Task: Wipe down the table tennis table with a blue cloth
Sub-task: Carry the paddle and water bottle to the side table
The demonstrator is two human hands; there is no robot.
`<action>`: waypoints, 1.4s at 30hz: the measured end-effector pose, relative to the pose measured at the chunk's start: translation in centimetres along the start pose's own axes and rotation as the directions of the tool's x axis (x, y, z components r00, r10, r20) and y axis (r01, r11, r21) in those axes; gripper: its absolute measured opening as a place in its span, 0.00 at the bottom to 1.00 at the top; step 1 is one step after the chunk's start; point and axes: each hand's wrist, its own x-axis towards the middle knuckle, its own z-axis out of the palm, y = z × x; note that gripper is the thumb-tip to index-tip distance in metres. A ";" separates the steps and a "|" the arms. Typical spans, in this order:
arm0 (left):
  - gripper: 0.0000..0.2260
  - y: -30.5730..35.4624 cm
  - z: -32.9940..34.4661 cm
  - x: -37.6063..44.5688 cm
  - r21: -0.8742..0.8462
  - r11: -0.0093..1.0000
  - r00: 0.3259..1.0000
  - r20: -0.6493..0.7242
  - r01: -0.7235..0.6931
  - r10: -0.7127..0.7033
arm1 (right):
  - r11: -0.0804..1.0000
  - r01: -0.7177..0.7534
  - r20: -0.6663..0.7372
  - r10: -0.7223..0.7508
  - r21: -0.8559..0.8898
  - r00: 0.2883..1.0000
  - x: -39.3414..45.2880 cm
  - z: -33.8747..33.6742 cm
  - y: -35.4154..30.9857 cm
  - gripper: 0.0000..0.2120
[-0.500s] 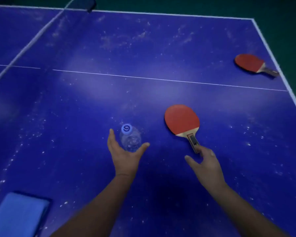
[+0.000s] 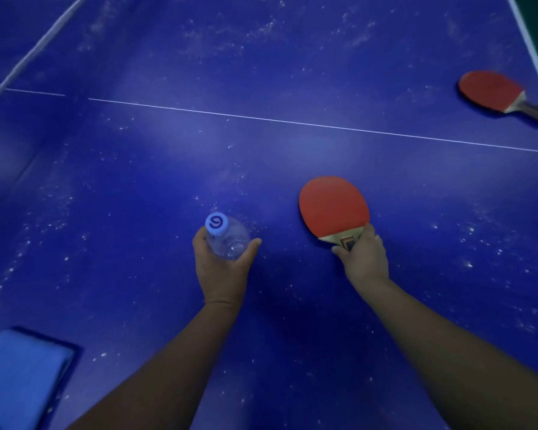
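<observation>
The blue table tennis table (image 2: 261, 72) is speckled with white dust. A folded blue cloth (image 2: 19, 380) lies at the near left corner, away from both hands. My left hand (image 2: 222, 271) grips a clear plastic bottle (image 2: 230, 240) with a blue cap that stands on the table. My right hand (image 2: 365, 259) grips the handle of a red paddle (image 2: 333, 206) lying flat in the middle.
A second red paddle (image 2: 491, 91) lies at the far right by the white edge line (image 2: 531, 51). The net (image 2: 35, 54) runs along the far left. A white centre line (image 2: 292, 122) crosses the table.
Both hands have moved forward. My left hand has closed round the bottle and my right hand has closed on the paddle handle. The view has dropped closer to the table.
</observation>
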 end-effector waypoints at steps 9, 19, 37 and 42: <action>0.32 1.6 -1.3 -4.9 0.039 0.999 0.995 0.096 -0.001 -0.003 | 0.990 -0.139 0.140 0.135 0.022 0.981 -1.4 -2.2 1.7 0.17; 0.32 2.4 -2.7 -19.0 0.045 0.999 0.967 0.253 -0.011 -0.001 | 0.990 -0.122 0.054 0.119 0.066 0.991 -14.2 -9.3 15.8 0.13; 0.34 7.7 8.5 -50.1 0.025 0.999 0.875 0.483 -0.046 0.029 | 0.974 -0.222 0.000 0.222 0.051 0.975 -28.1 -28.9 42.4 0.09; 0.32 10.0 16.2 -57.1 0.012 1.000 0.909 0.417 -0.018 0.011 | 0.987 -0.159 0.056 0.157 0.035 0.986 -24.8 -35.7 49.6 0.10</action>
